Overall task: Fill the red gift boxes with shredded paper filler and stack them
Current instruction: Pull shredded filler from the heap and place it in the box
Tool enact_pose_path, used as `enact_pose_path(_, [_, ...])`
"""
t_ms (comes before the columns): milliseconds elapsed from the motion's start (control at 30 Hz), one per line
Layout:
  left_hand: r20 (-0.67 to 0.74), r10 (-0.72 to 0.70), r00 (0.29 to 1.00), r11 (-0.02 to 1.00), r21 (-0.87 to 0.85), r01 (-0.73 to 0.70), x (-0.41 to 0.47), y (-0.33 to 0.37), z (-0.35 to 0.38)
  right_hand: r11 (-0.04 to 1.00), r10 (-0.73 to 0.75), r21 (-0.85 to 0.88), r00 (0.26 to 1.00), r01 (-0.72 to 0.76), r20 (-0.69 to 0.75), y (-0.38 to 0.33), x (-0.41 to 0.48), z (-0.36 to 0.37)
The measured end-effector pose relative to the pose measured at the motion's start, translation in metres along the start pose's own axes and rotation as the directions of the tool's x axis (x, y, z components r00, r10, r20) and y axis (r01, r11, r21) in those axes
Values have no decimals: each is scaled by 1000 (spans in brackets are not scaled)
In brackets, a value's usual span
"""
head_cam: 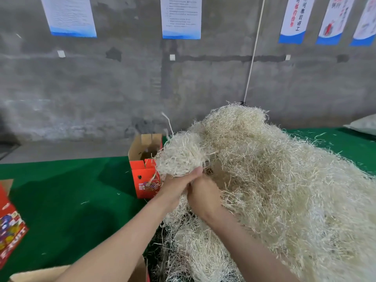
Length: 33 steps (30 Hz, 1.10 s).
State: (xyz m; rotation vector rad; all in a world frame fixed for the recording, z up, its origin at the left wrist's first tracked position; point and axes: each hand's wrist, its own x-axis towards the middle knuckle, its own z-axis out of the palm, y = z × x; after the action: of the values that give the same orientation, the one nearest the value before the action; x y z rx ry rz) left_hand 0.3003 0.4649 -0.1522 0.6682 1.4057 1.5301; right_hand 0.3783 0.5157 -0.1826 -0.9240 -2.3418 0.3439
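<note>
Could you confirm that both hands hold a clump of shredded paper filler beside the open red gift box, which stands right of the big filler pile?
Not quite: the head view shows the open red gift box standing left of the big filler pile, not right. The rest holds: the left hand and right hand together hold a clump of filler beside it.

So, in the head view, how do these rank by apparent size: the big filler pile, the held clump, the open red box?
Largest: filler pile.
Then held clump and open red box look alike; the clump hides part of the box, so I cannot rank them.
</note>
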Motion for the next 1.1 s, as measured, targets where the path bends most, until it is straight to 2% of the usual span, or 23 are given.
enact_pose_path(67, [-261, 8, 965, 991, -127, -43, 6, -1, 7, 994, -105, -25, 994, 104, -12, -1, -11, 13])
enact_pose_path(100, [-340, -20, 940, 972, -228, -62, 9, 3, 6, 989, -146, 9, 989, 147, -7, 4, -16, 17])
enact_pose_path(133, [-349, -63, 935, 937, -343, -65, 10, 8, 4, 982, -176, 67, 984, 177, -18, 13, -19, 19])
enact_pose_path(200, [-219, -106, 970, 848, -529, -27, 9, 15, -1, 981, -132, 136, 990, 138, -48, 37, -21, 21])
enact_pose_path(233, [-164, -99, 982, 801, -599, -19, 5, 18, -5, 986, -38, 164, 998, 44, -43, 50, -21, 22])
enact_pose_path(300, [-152, -94, 984, 762, -647, -27, 3, 22, -12, 965, 169, 204, 986, -167, 8, 80, -20, 23])
enact_pose_path(333, [-155, -87, 984, 790, -612, -27, 2, 25, -16, 948, 239, 204, 970, -244, 49, 95, -21, 23])
enact_pose_path(400, [-133, -63, 989, 854, -520, -15, -3, 32, -21, 904, 355, 152, 901, -399, 250, 116, -21, 18])
enact_pose_path(467, [-117, -49, 992, 908, -420, -4, -8, 36, -24, 914, 371, 4, 838, -406, 399, 121, -14, 11])
enact_pose_path(500, [-122, -46, 991, 930, -368, -2, -10, 38, -25, 934, 326, -11, 839, -357, 435, 119, -8, 9])
enact_pose_path(567, [-83, -27, 996, 955, -297, 1, -20, 41, -27, 961, 205, 89, 894, -261, 399, 97, 5, -5])
enact_pose_path(633, [4, -10, 1000, 964, -266, 11, -27, 42, -35, 939, 114, 296, 970, -176, 215, 63, 14, -27])
enact_pose_path(667, [49, 7, 999, 968, -251, 5, -34, 44, -40, 853, 101, 494, 982, -167, 157, 43, 15, -40])
enact_pose_path(700, [82, 28, 996, 973, -232, -8, -40, 47, -45, 681, 95, 709, 982, -185, 165, 24, 14, -52])
enact_pose_path(733, [125, 52, 991, 976, -216, -24, -47, 49, -51, 503, 51, 833, 970, -229, 236, 8, 10, -60])
enact_pose_path(767, [142, 64, 988, 981, -193, -35, -54, 51, -60, 370, -33, 886, 949, -279, 313, -7, 7, -66])
enact_pose_path(800, [165, 80, 983, 985, -166, -53, -65, 53, -68, 297, -114, 893, 917, -337, 383, -21, 2, -69])
enact_pose_path(867, [179, 113, 977, 988, -123, -92, -81, 54, -93, 219, -202, 878, 860, -426, 468, -43, -7, -65])
enact_pose_path(967, [14, 140, 990, 990, -1, -140, -104, 49, -137, 230, -210, 828, 804, -512, 556, -69, -22, -54])
enact_pose_path(1033, [-87, 114, 990, 993, 24, -112, -117, 45, -162, 327, -139, 764, 771, -556, 621, -85, -32, -43])
enact_pose_path(1100, [-105, 71, 992, 997, 28, -68, -133, 41, -183, 398, -66, 709, 753, -582, 655, -94, -44, -25])
